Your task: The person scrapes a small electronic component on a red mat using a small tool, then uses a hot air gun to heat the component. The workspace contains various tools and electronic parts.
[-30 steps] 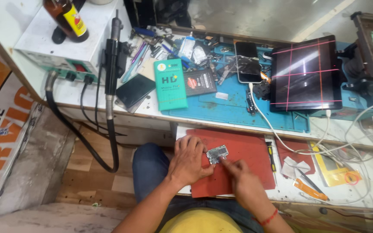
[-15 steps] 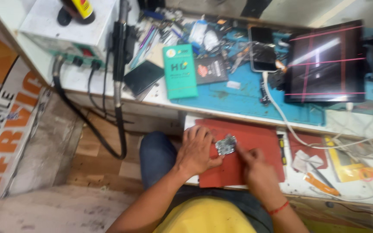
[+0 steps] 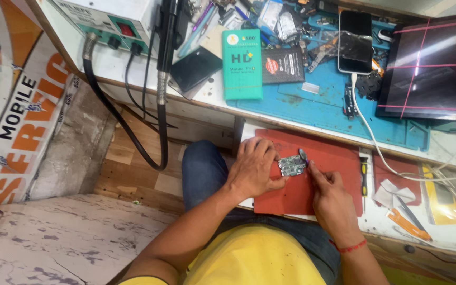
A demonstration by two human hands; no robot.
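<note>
Left hand [image 3: 252, 169] lies flat-ish on the red mat [image 3: 339, 158], fingers curled around the left edge of a small circuit board [image 3: 292, 165], pinning it to the mat. Right hand [image 3: 329, 190] is closed on a thin tool [image 3: 304, 156] whose tip sits at the board's upper right corner; exact tool type too small to tell. Since a second ago the view has dropped and closed in: hands sit in much the same place on the mat, the board lies flatter under the left fingers, and the right hand has pulled in tight against its right edge, so the work looks to have settled on that corner of the board. Above the mat, on the table: blue work mat [image 3: 323, 103], green box [image 3: 242, 63], dark small box [image 3: 282, 64], phone [image 3: 354, 41] with a white cable [image 3: 368, 126], dark screen with pink lines [image 3: 434, 68]. A screwdriver [image 3: 363, 177] lies just right of the red mat. Soldering station [image 3: 106, 18] at top left with black hoses [image 3: 133, 142] hanging down.
</note>
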